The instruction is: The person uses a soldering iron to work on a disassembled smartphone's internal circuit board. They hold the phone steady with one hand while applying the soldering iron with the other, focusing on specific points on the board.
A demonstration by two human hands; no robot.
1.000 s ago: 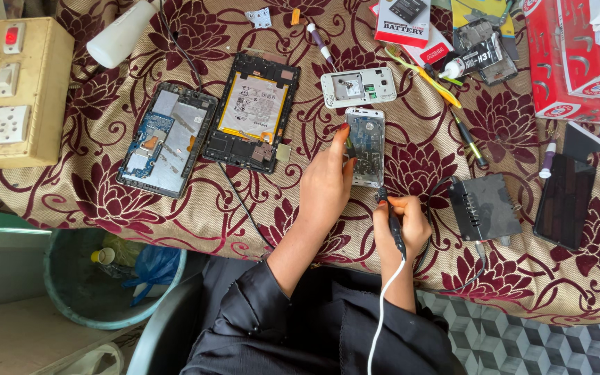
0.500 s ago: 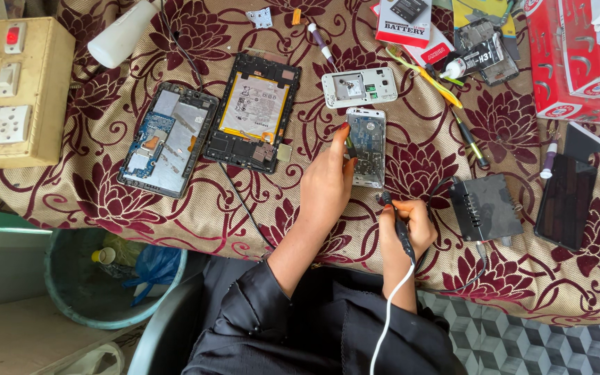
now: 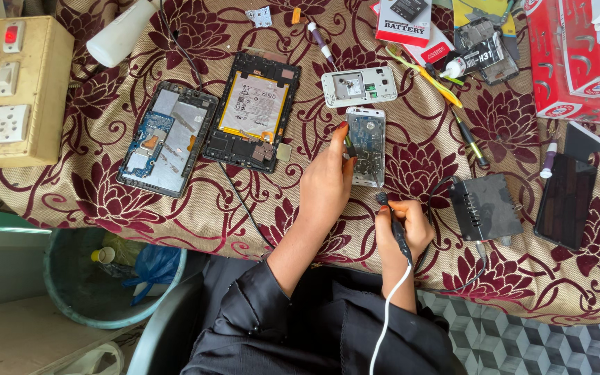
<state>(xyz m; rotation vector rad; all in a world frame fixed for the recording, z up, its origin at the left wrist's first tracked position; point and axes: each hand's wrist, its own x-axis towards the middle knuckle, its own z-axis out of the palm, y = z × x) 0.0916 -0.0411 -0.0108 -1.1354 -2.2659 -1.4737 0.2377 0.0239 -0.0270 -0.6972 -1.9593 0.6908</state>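
An opened white phone (image 3: 367, 144) lies face down on the patterned cloth, its circuit board exposed. My left hand (image 3: 326, 182) rests on the cloth at its left edge, pinching a small dark piece (image 3: 349, 148) against the phone's side. Just below the phone, my right hand (image 3: 403, 228) grips a black pen-like soldering tool (image 3: 392, 222) with a white cord trailing down over my sleeve. The tool's tip points up toward the phone's lower end without touching it.
Two opened tablets (image 3: 168, 139) (image 3: 253, 111) lie to the left, a white phone frame (image 3: 359, 86) above. A grey box (image 3: 484, 207), a dark phone (image 3: 569, 200), red cartons (image 3: 571, 59), a switch board (image 3: 12, 90) and a white bottle (image 3: 121, 33) ring the cloth. A bin (image 3: 109, 278) stands below.
My right hand with the soldering tool has shifted slightly right and up toward the phone's lower end. My left hand stays at the phone's left edge.
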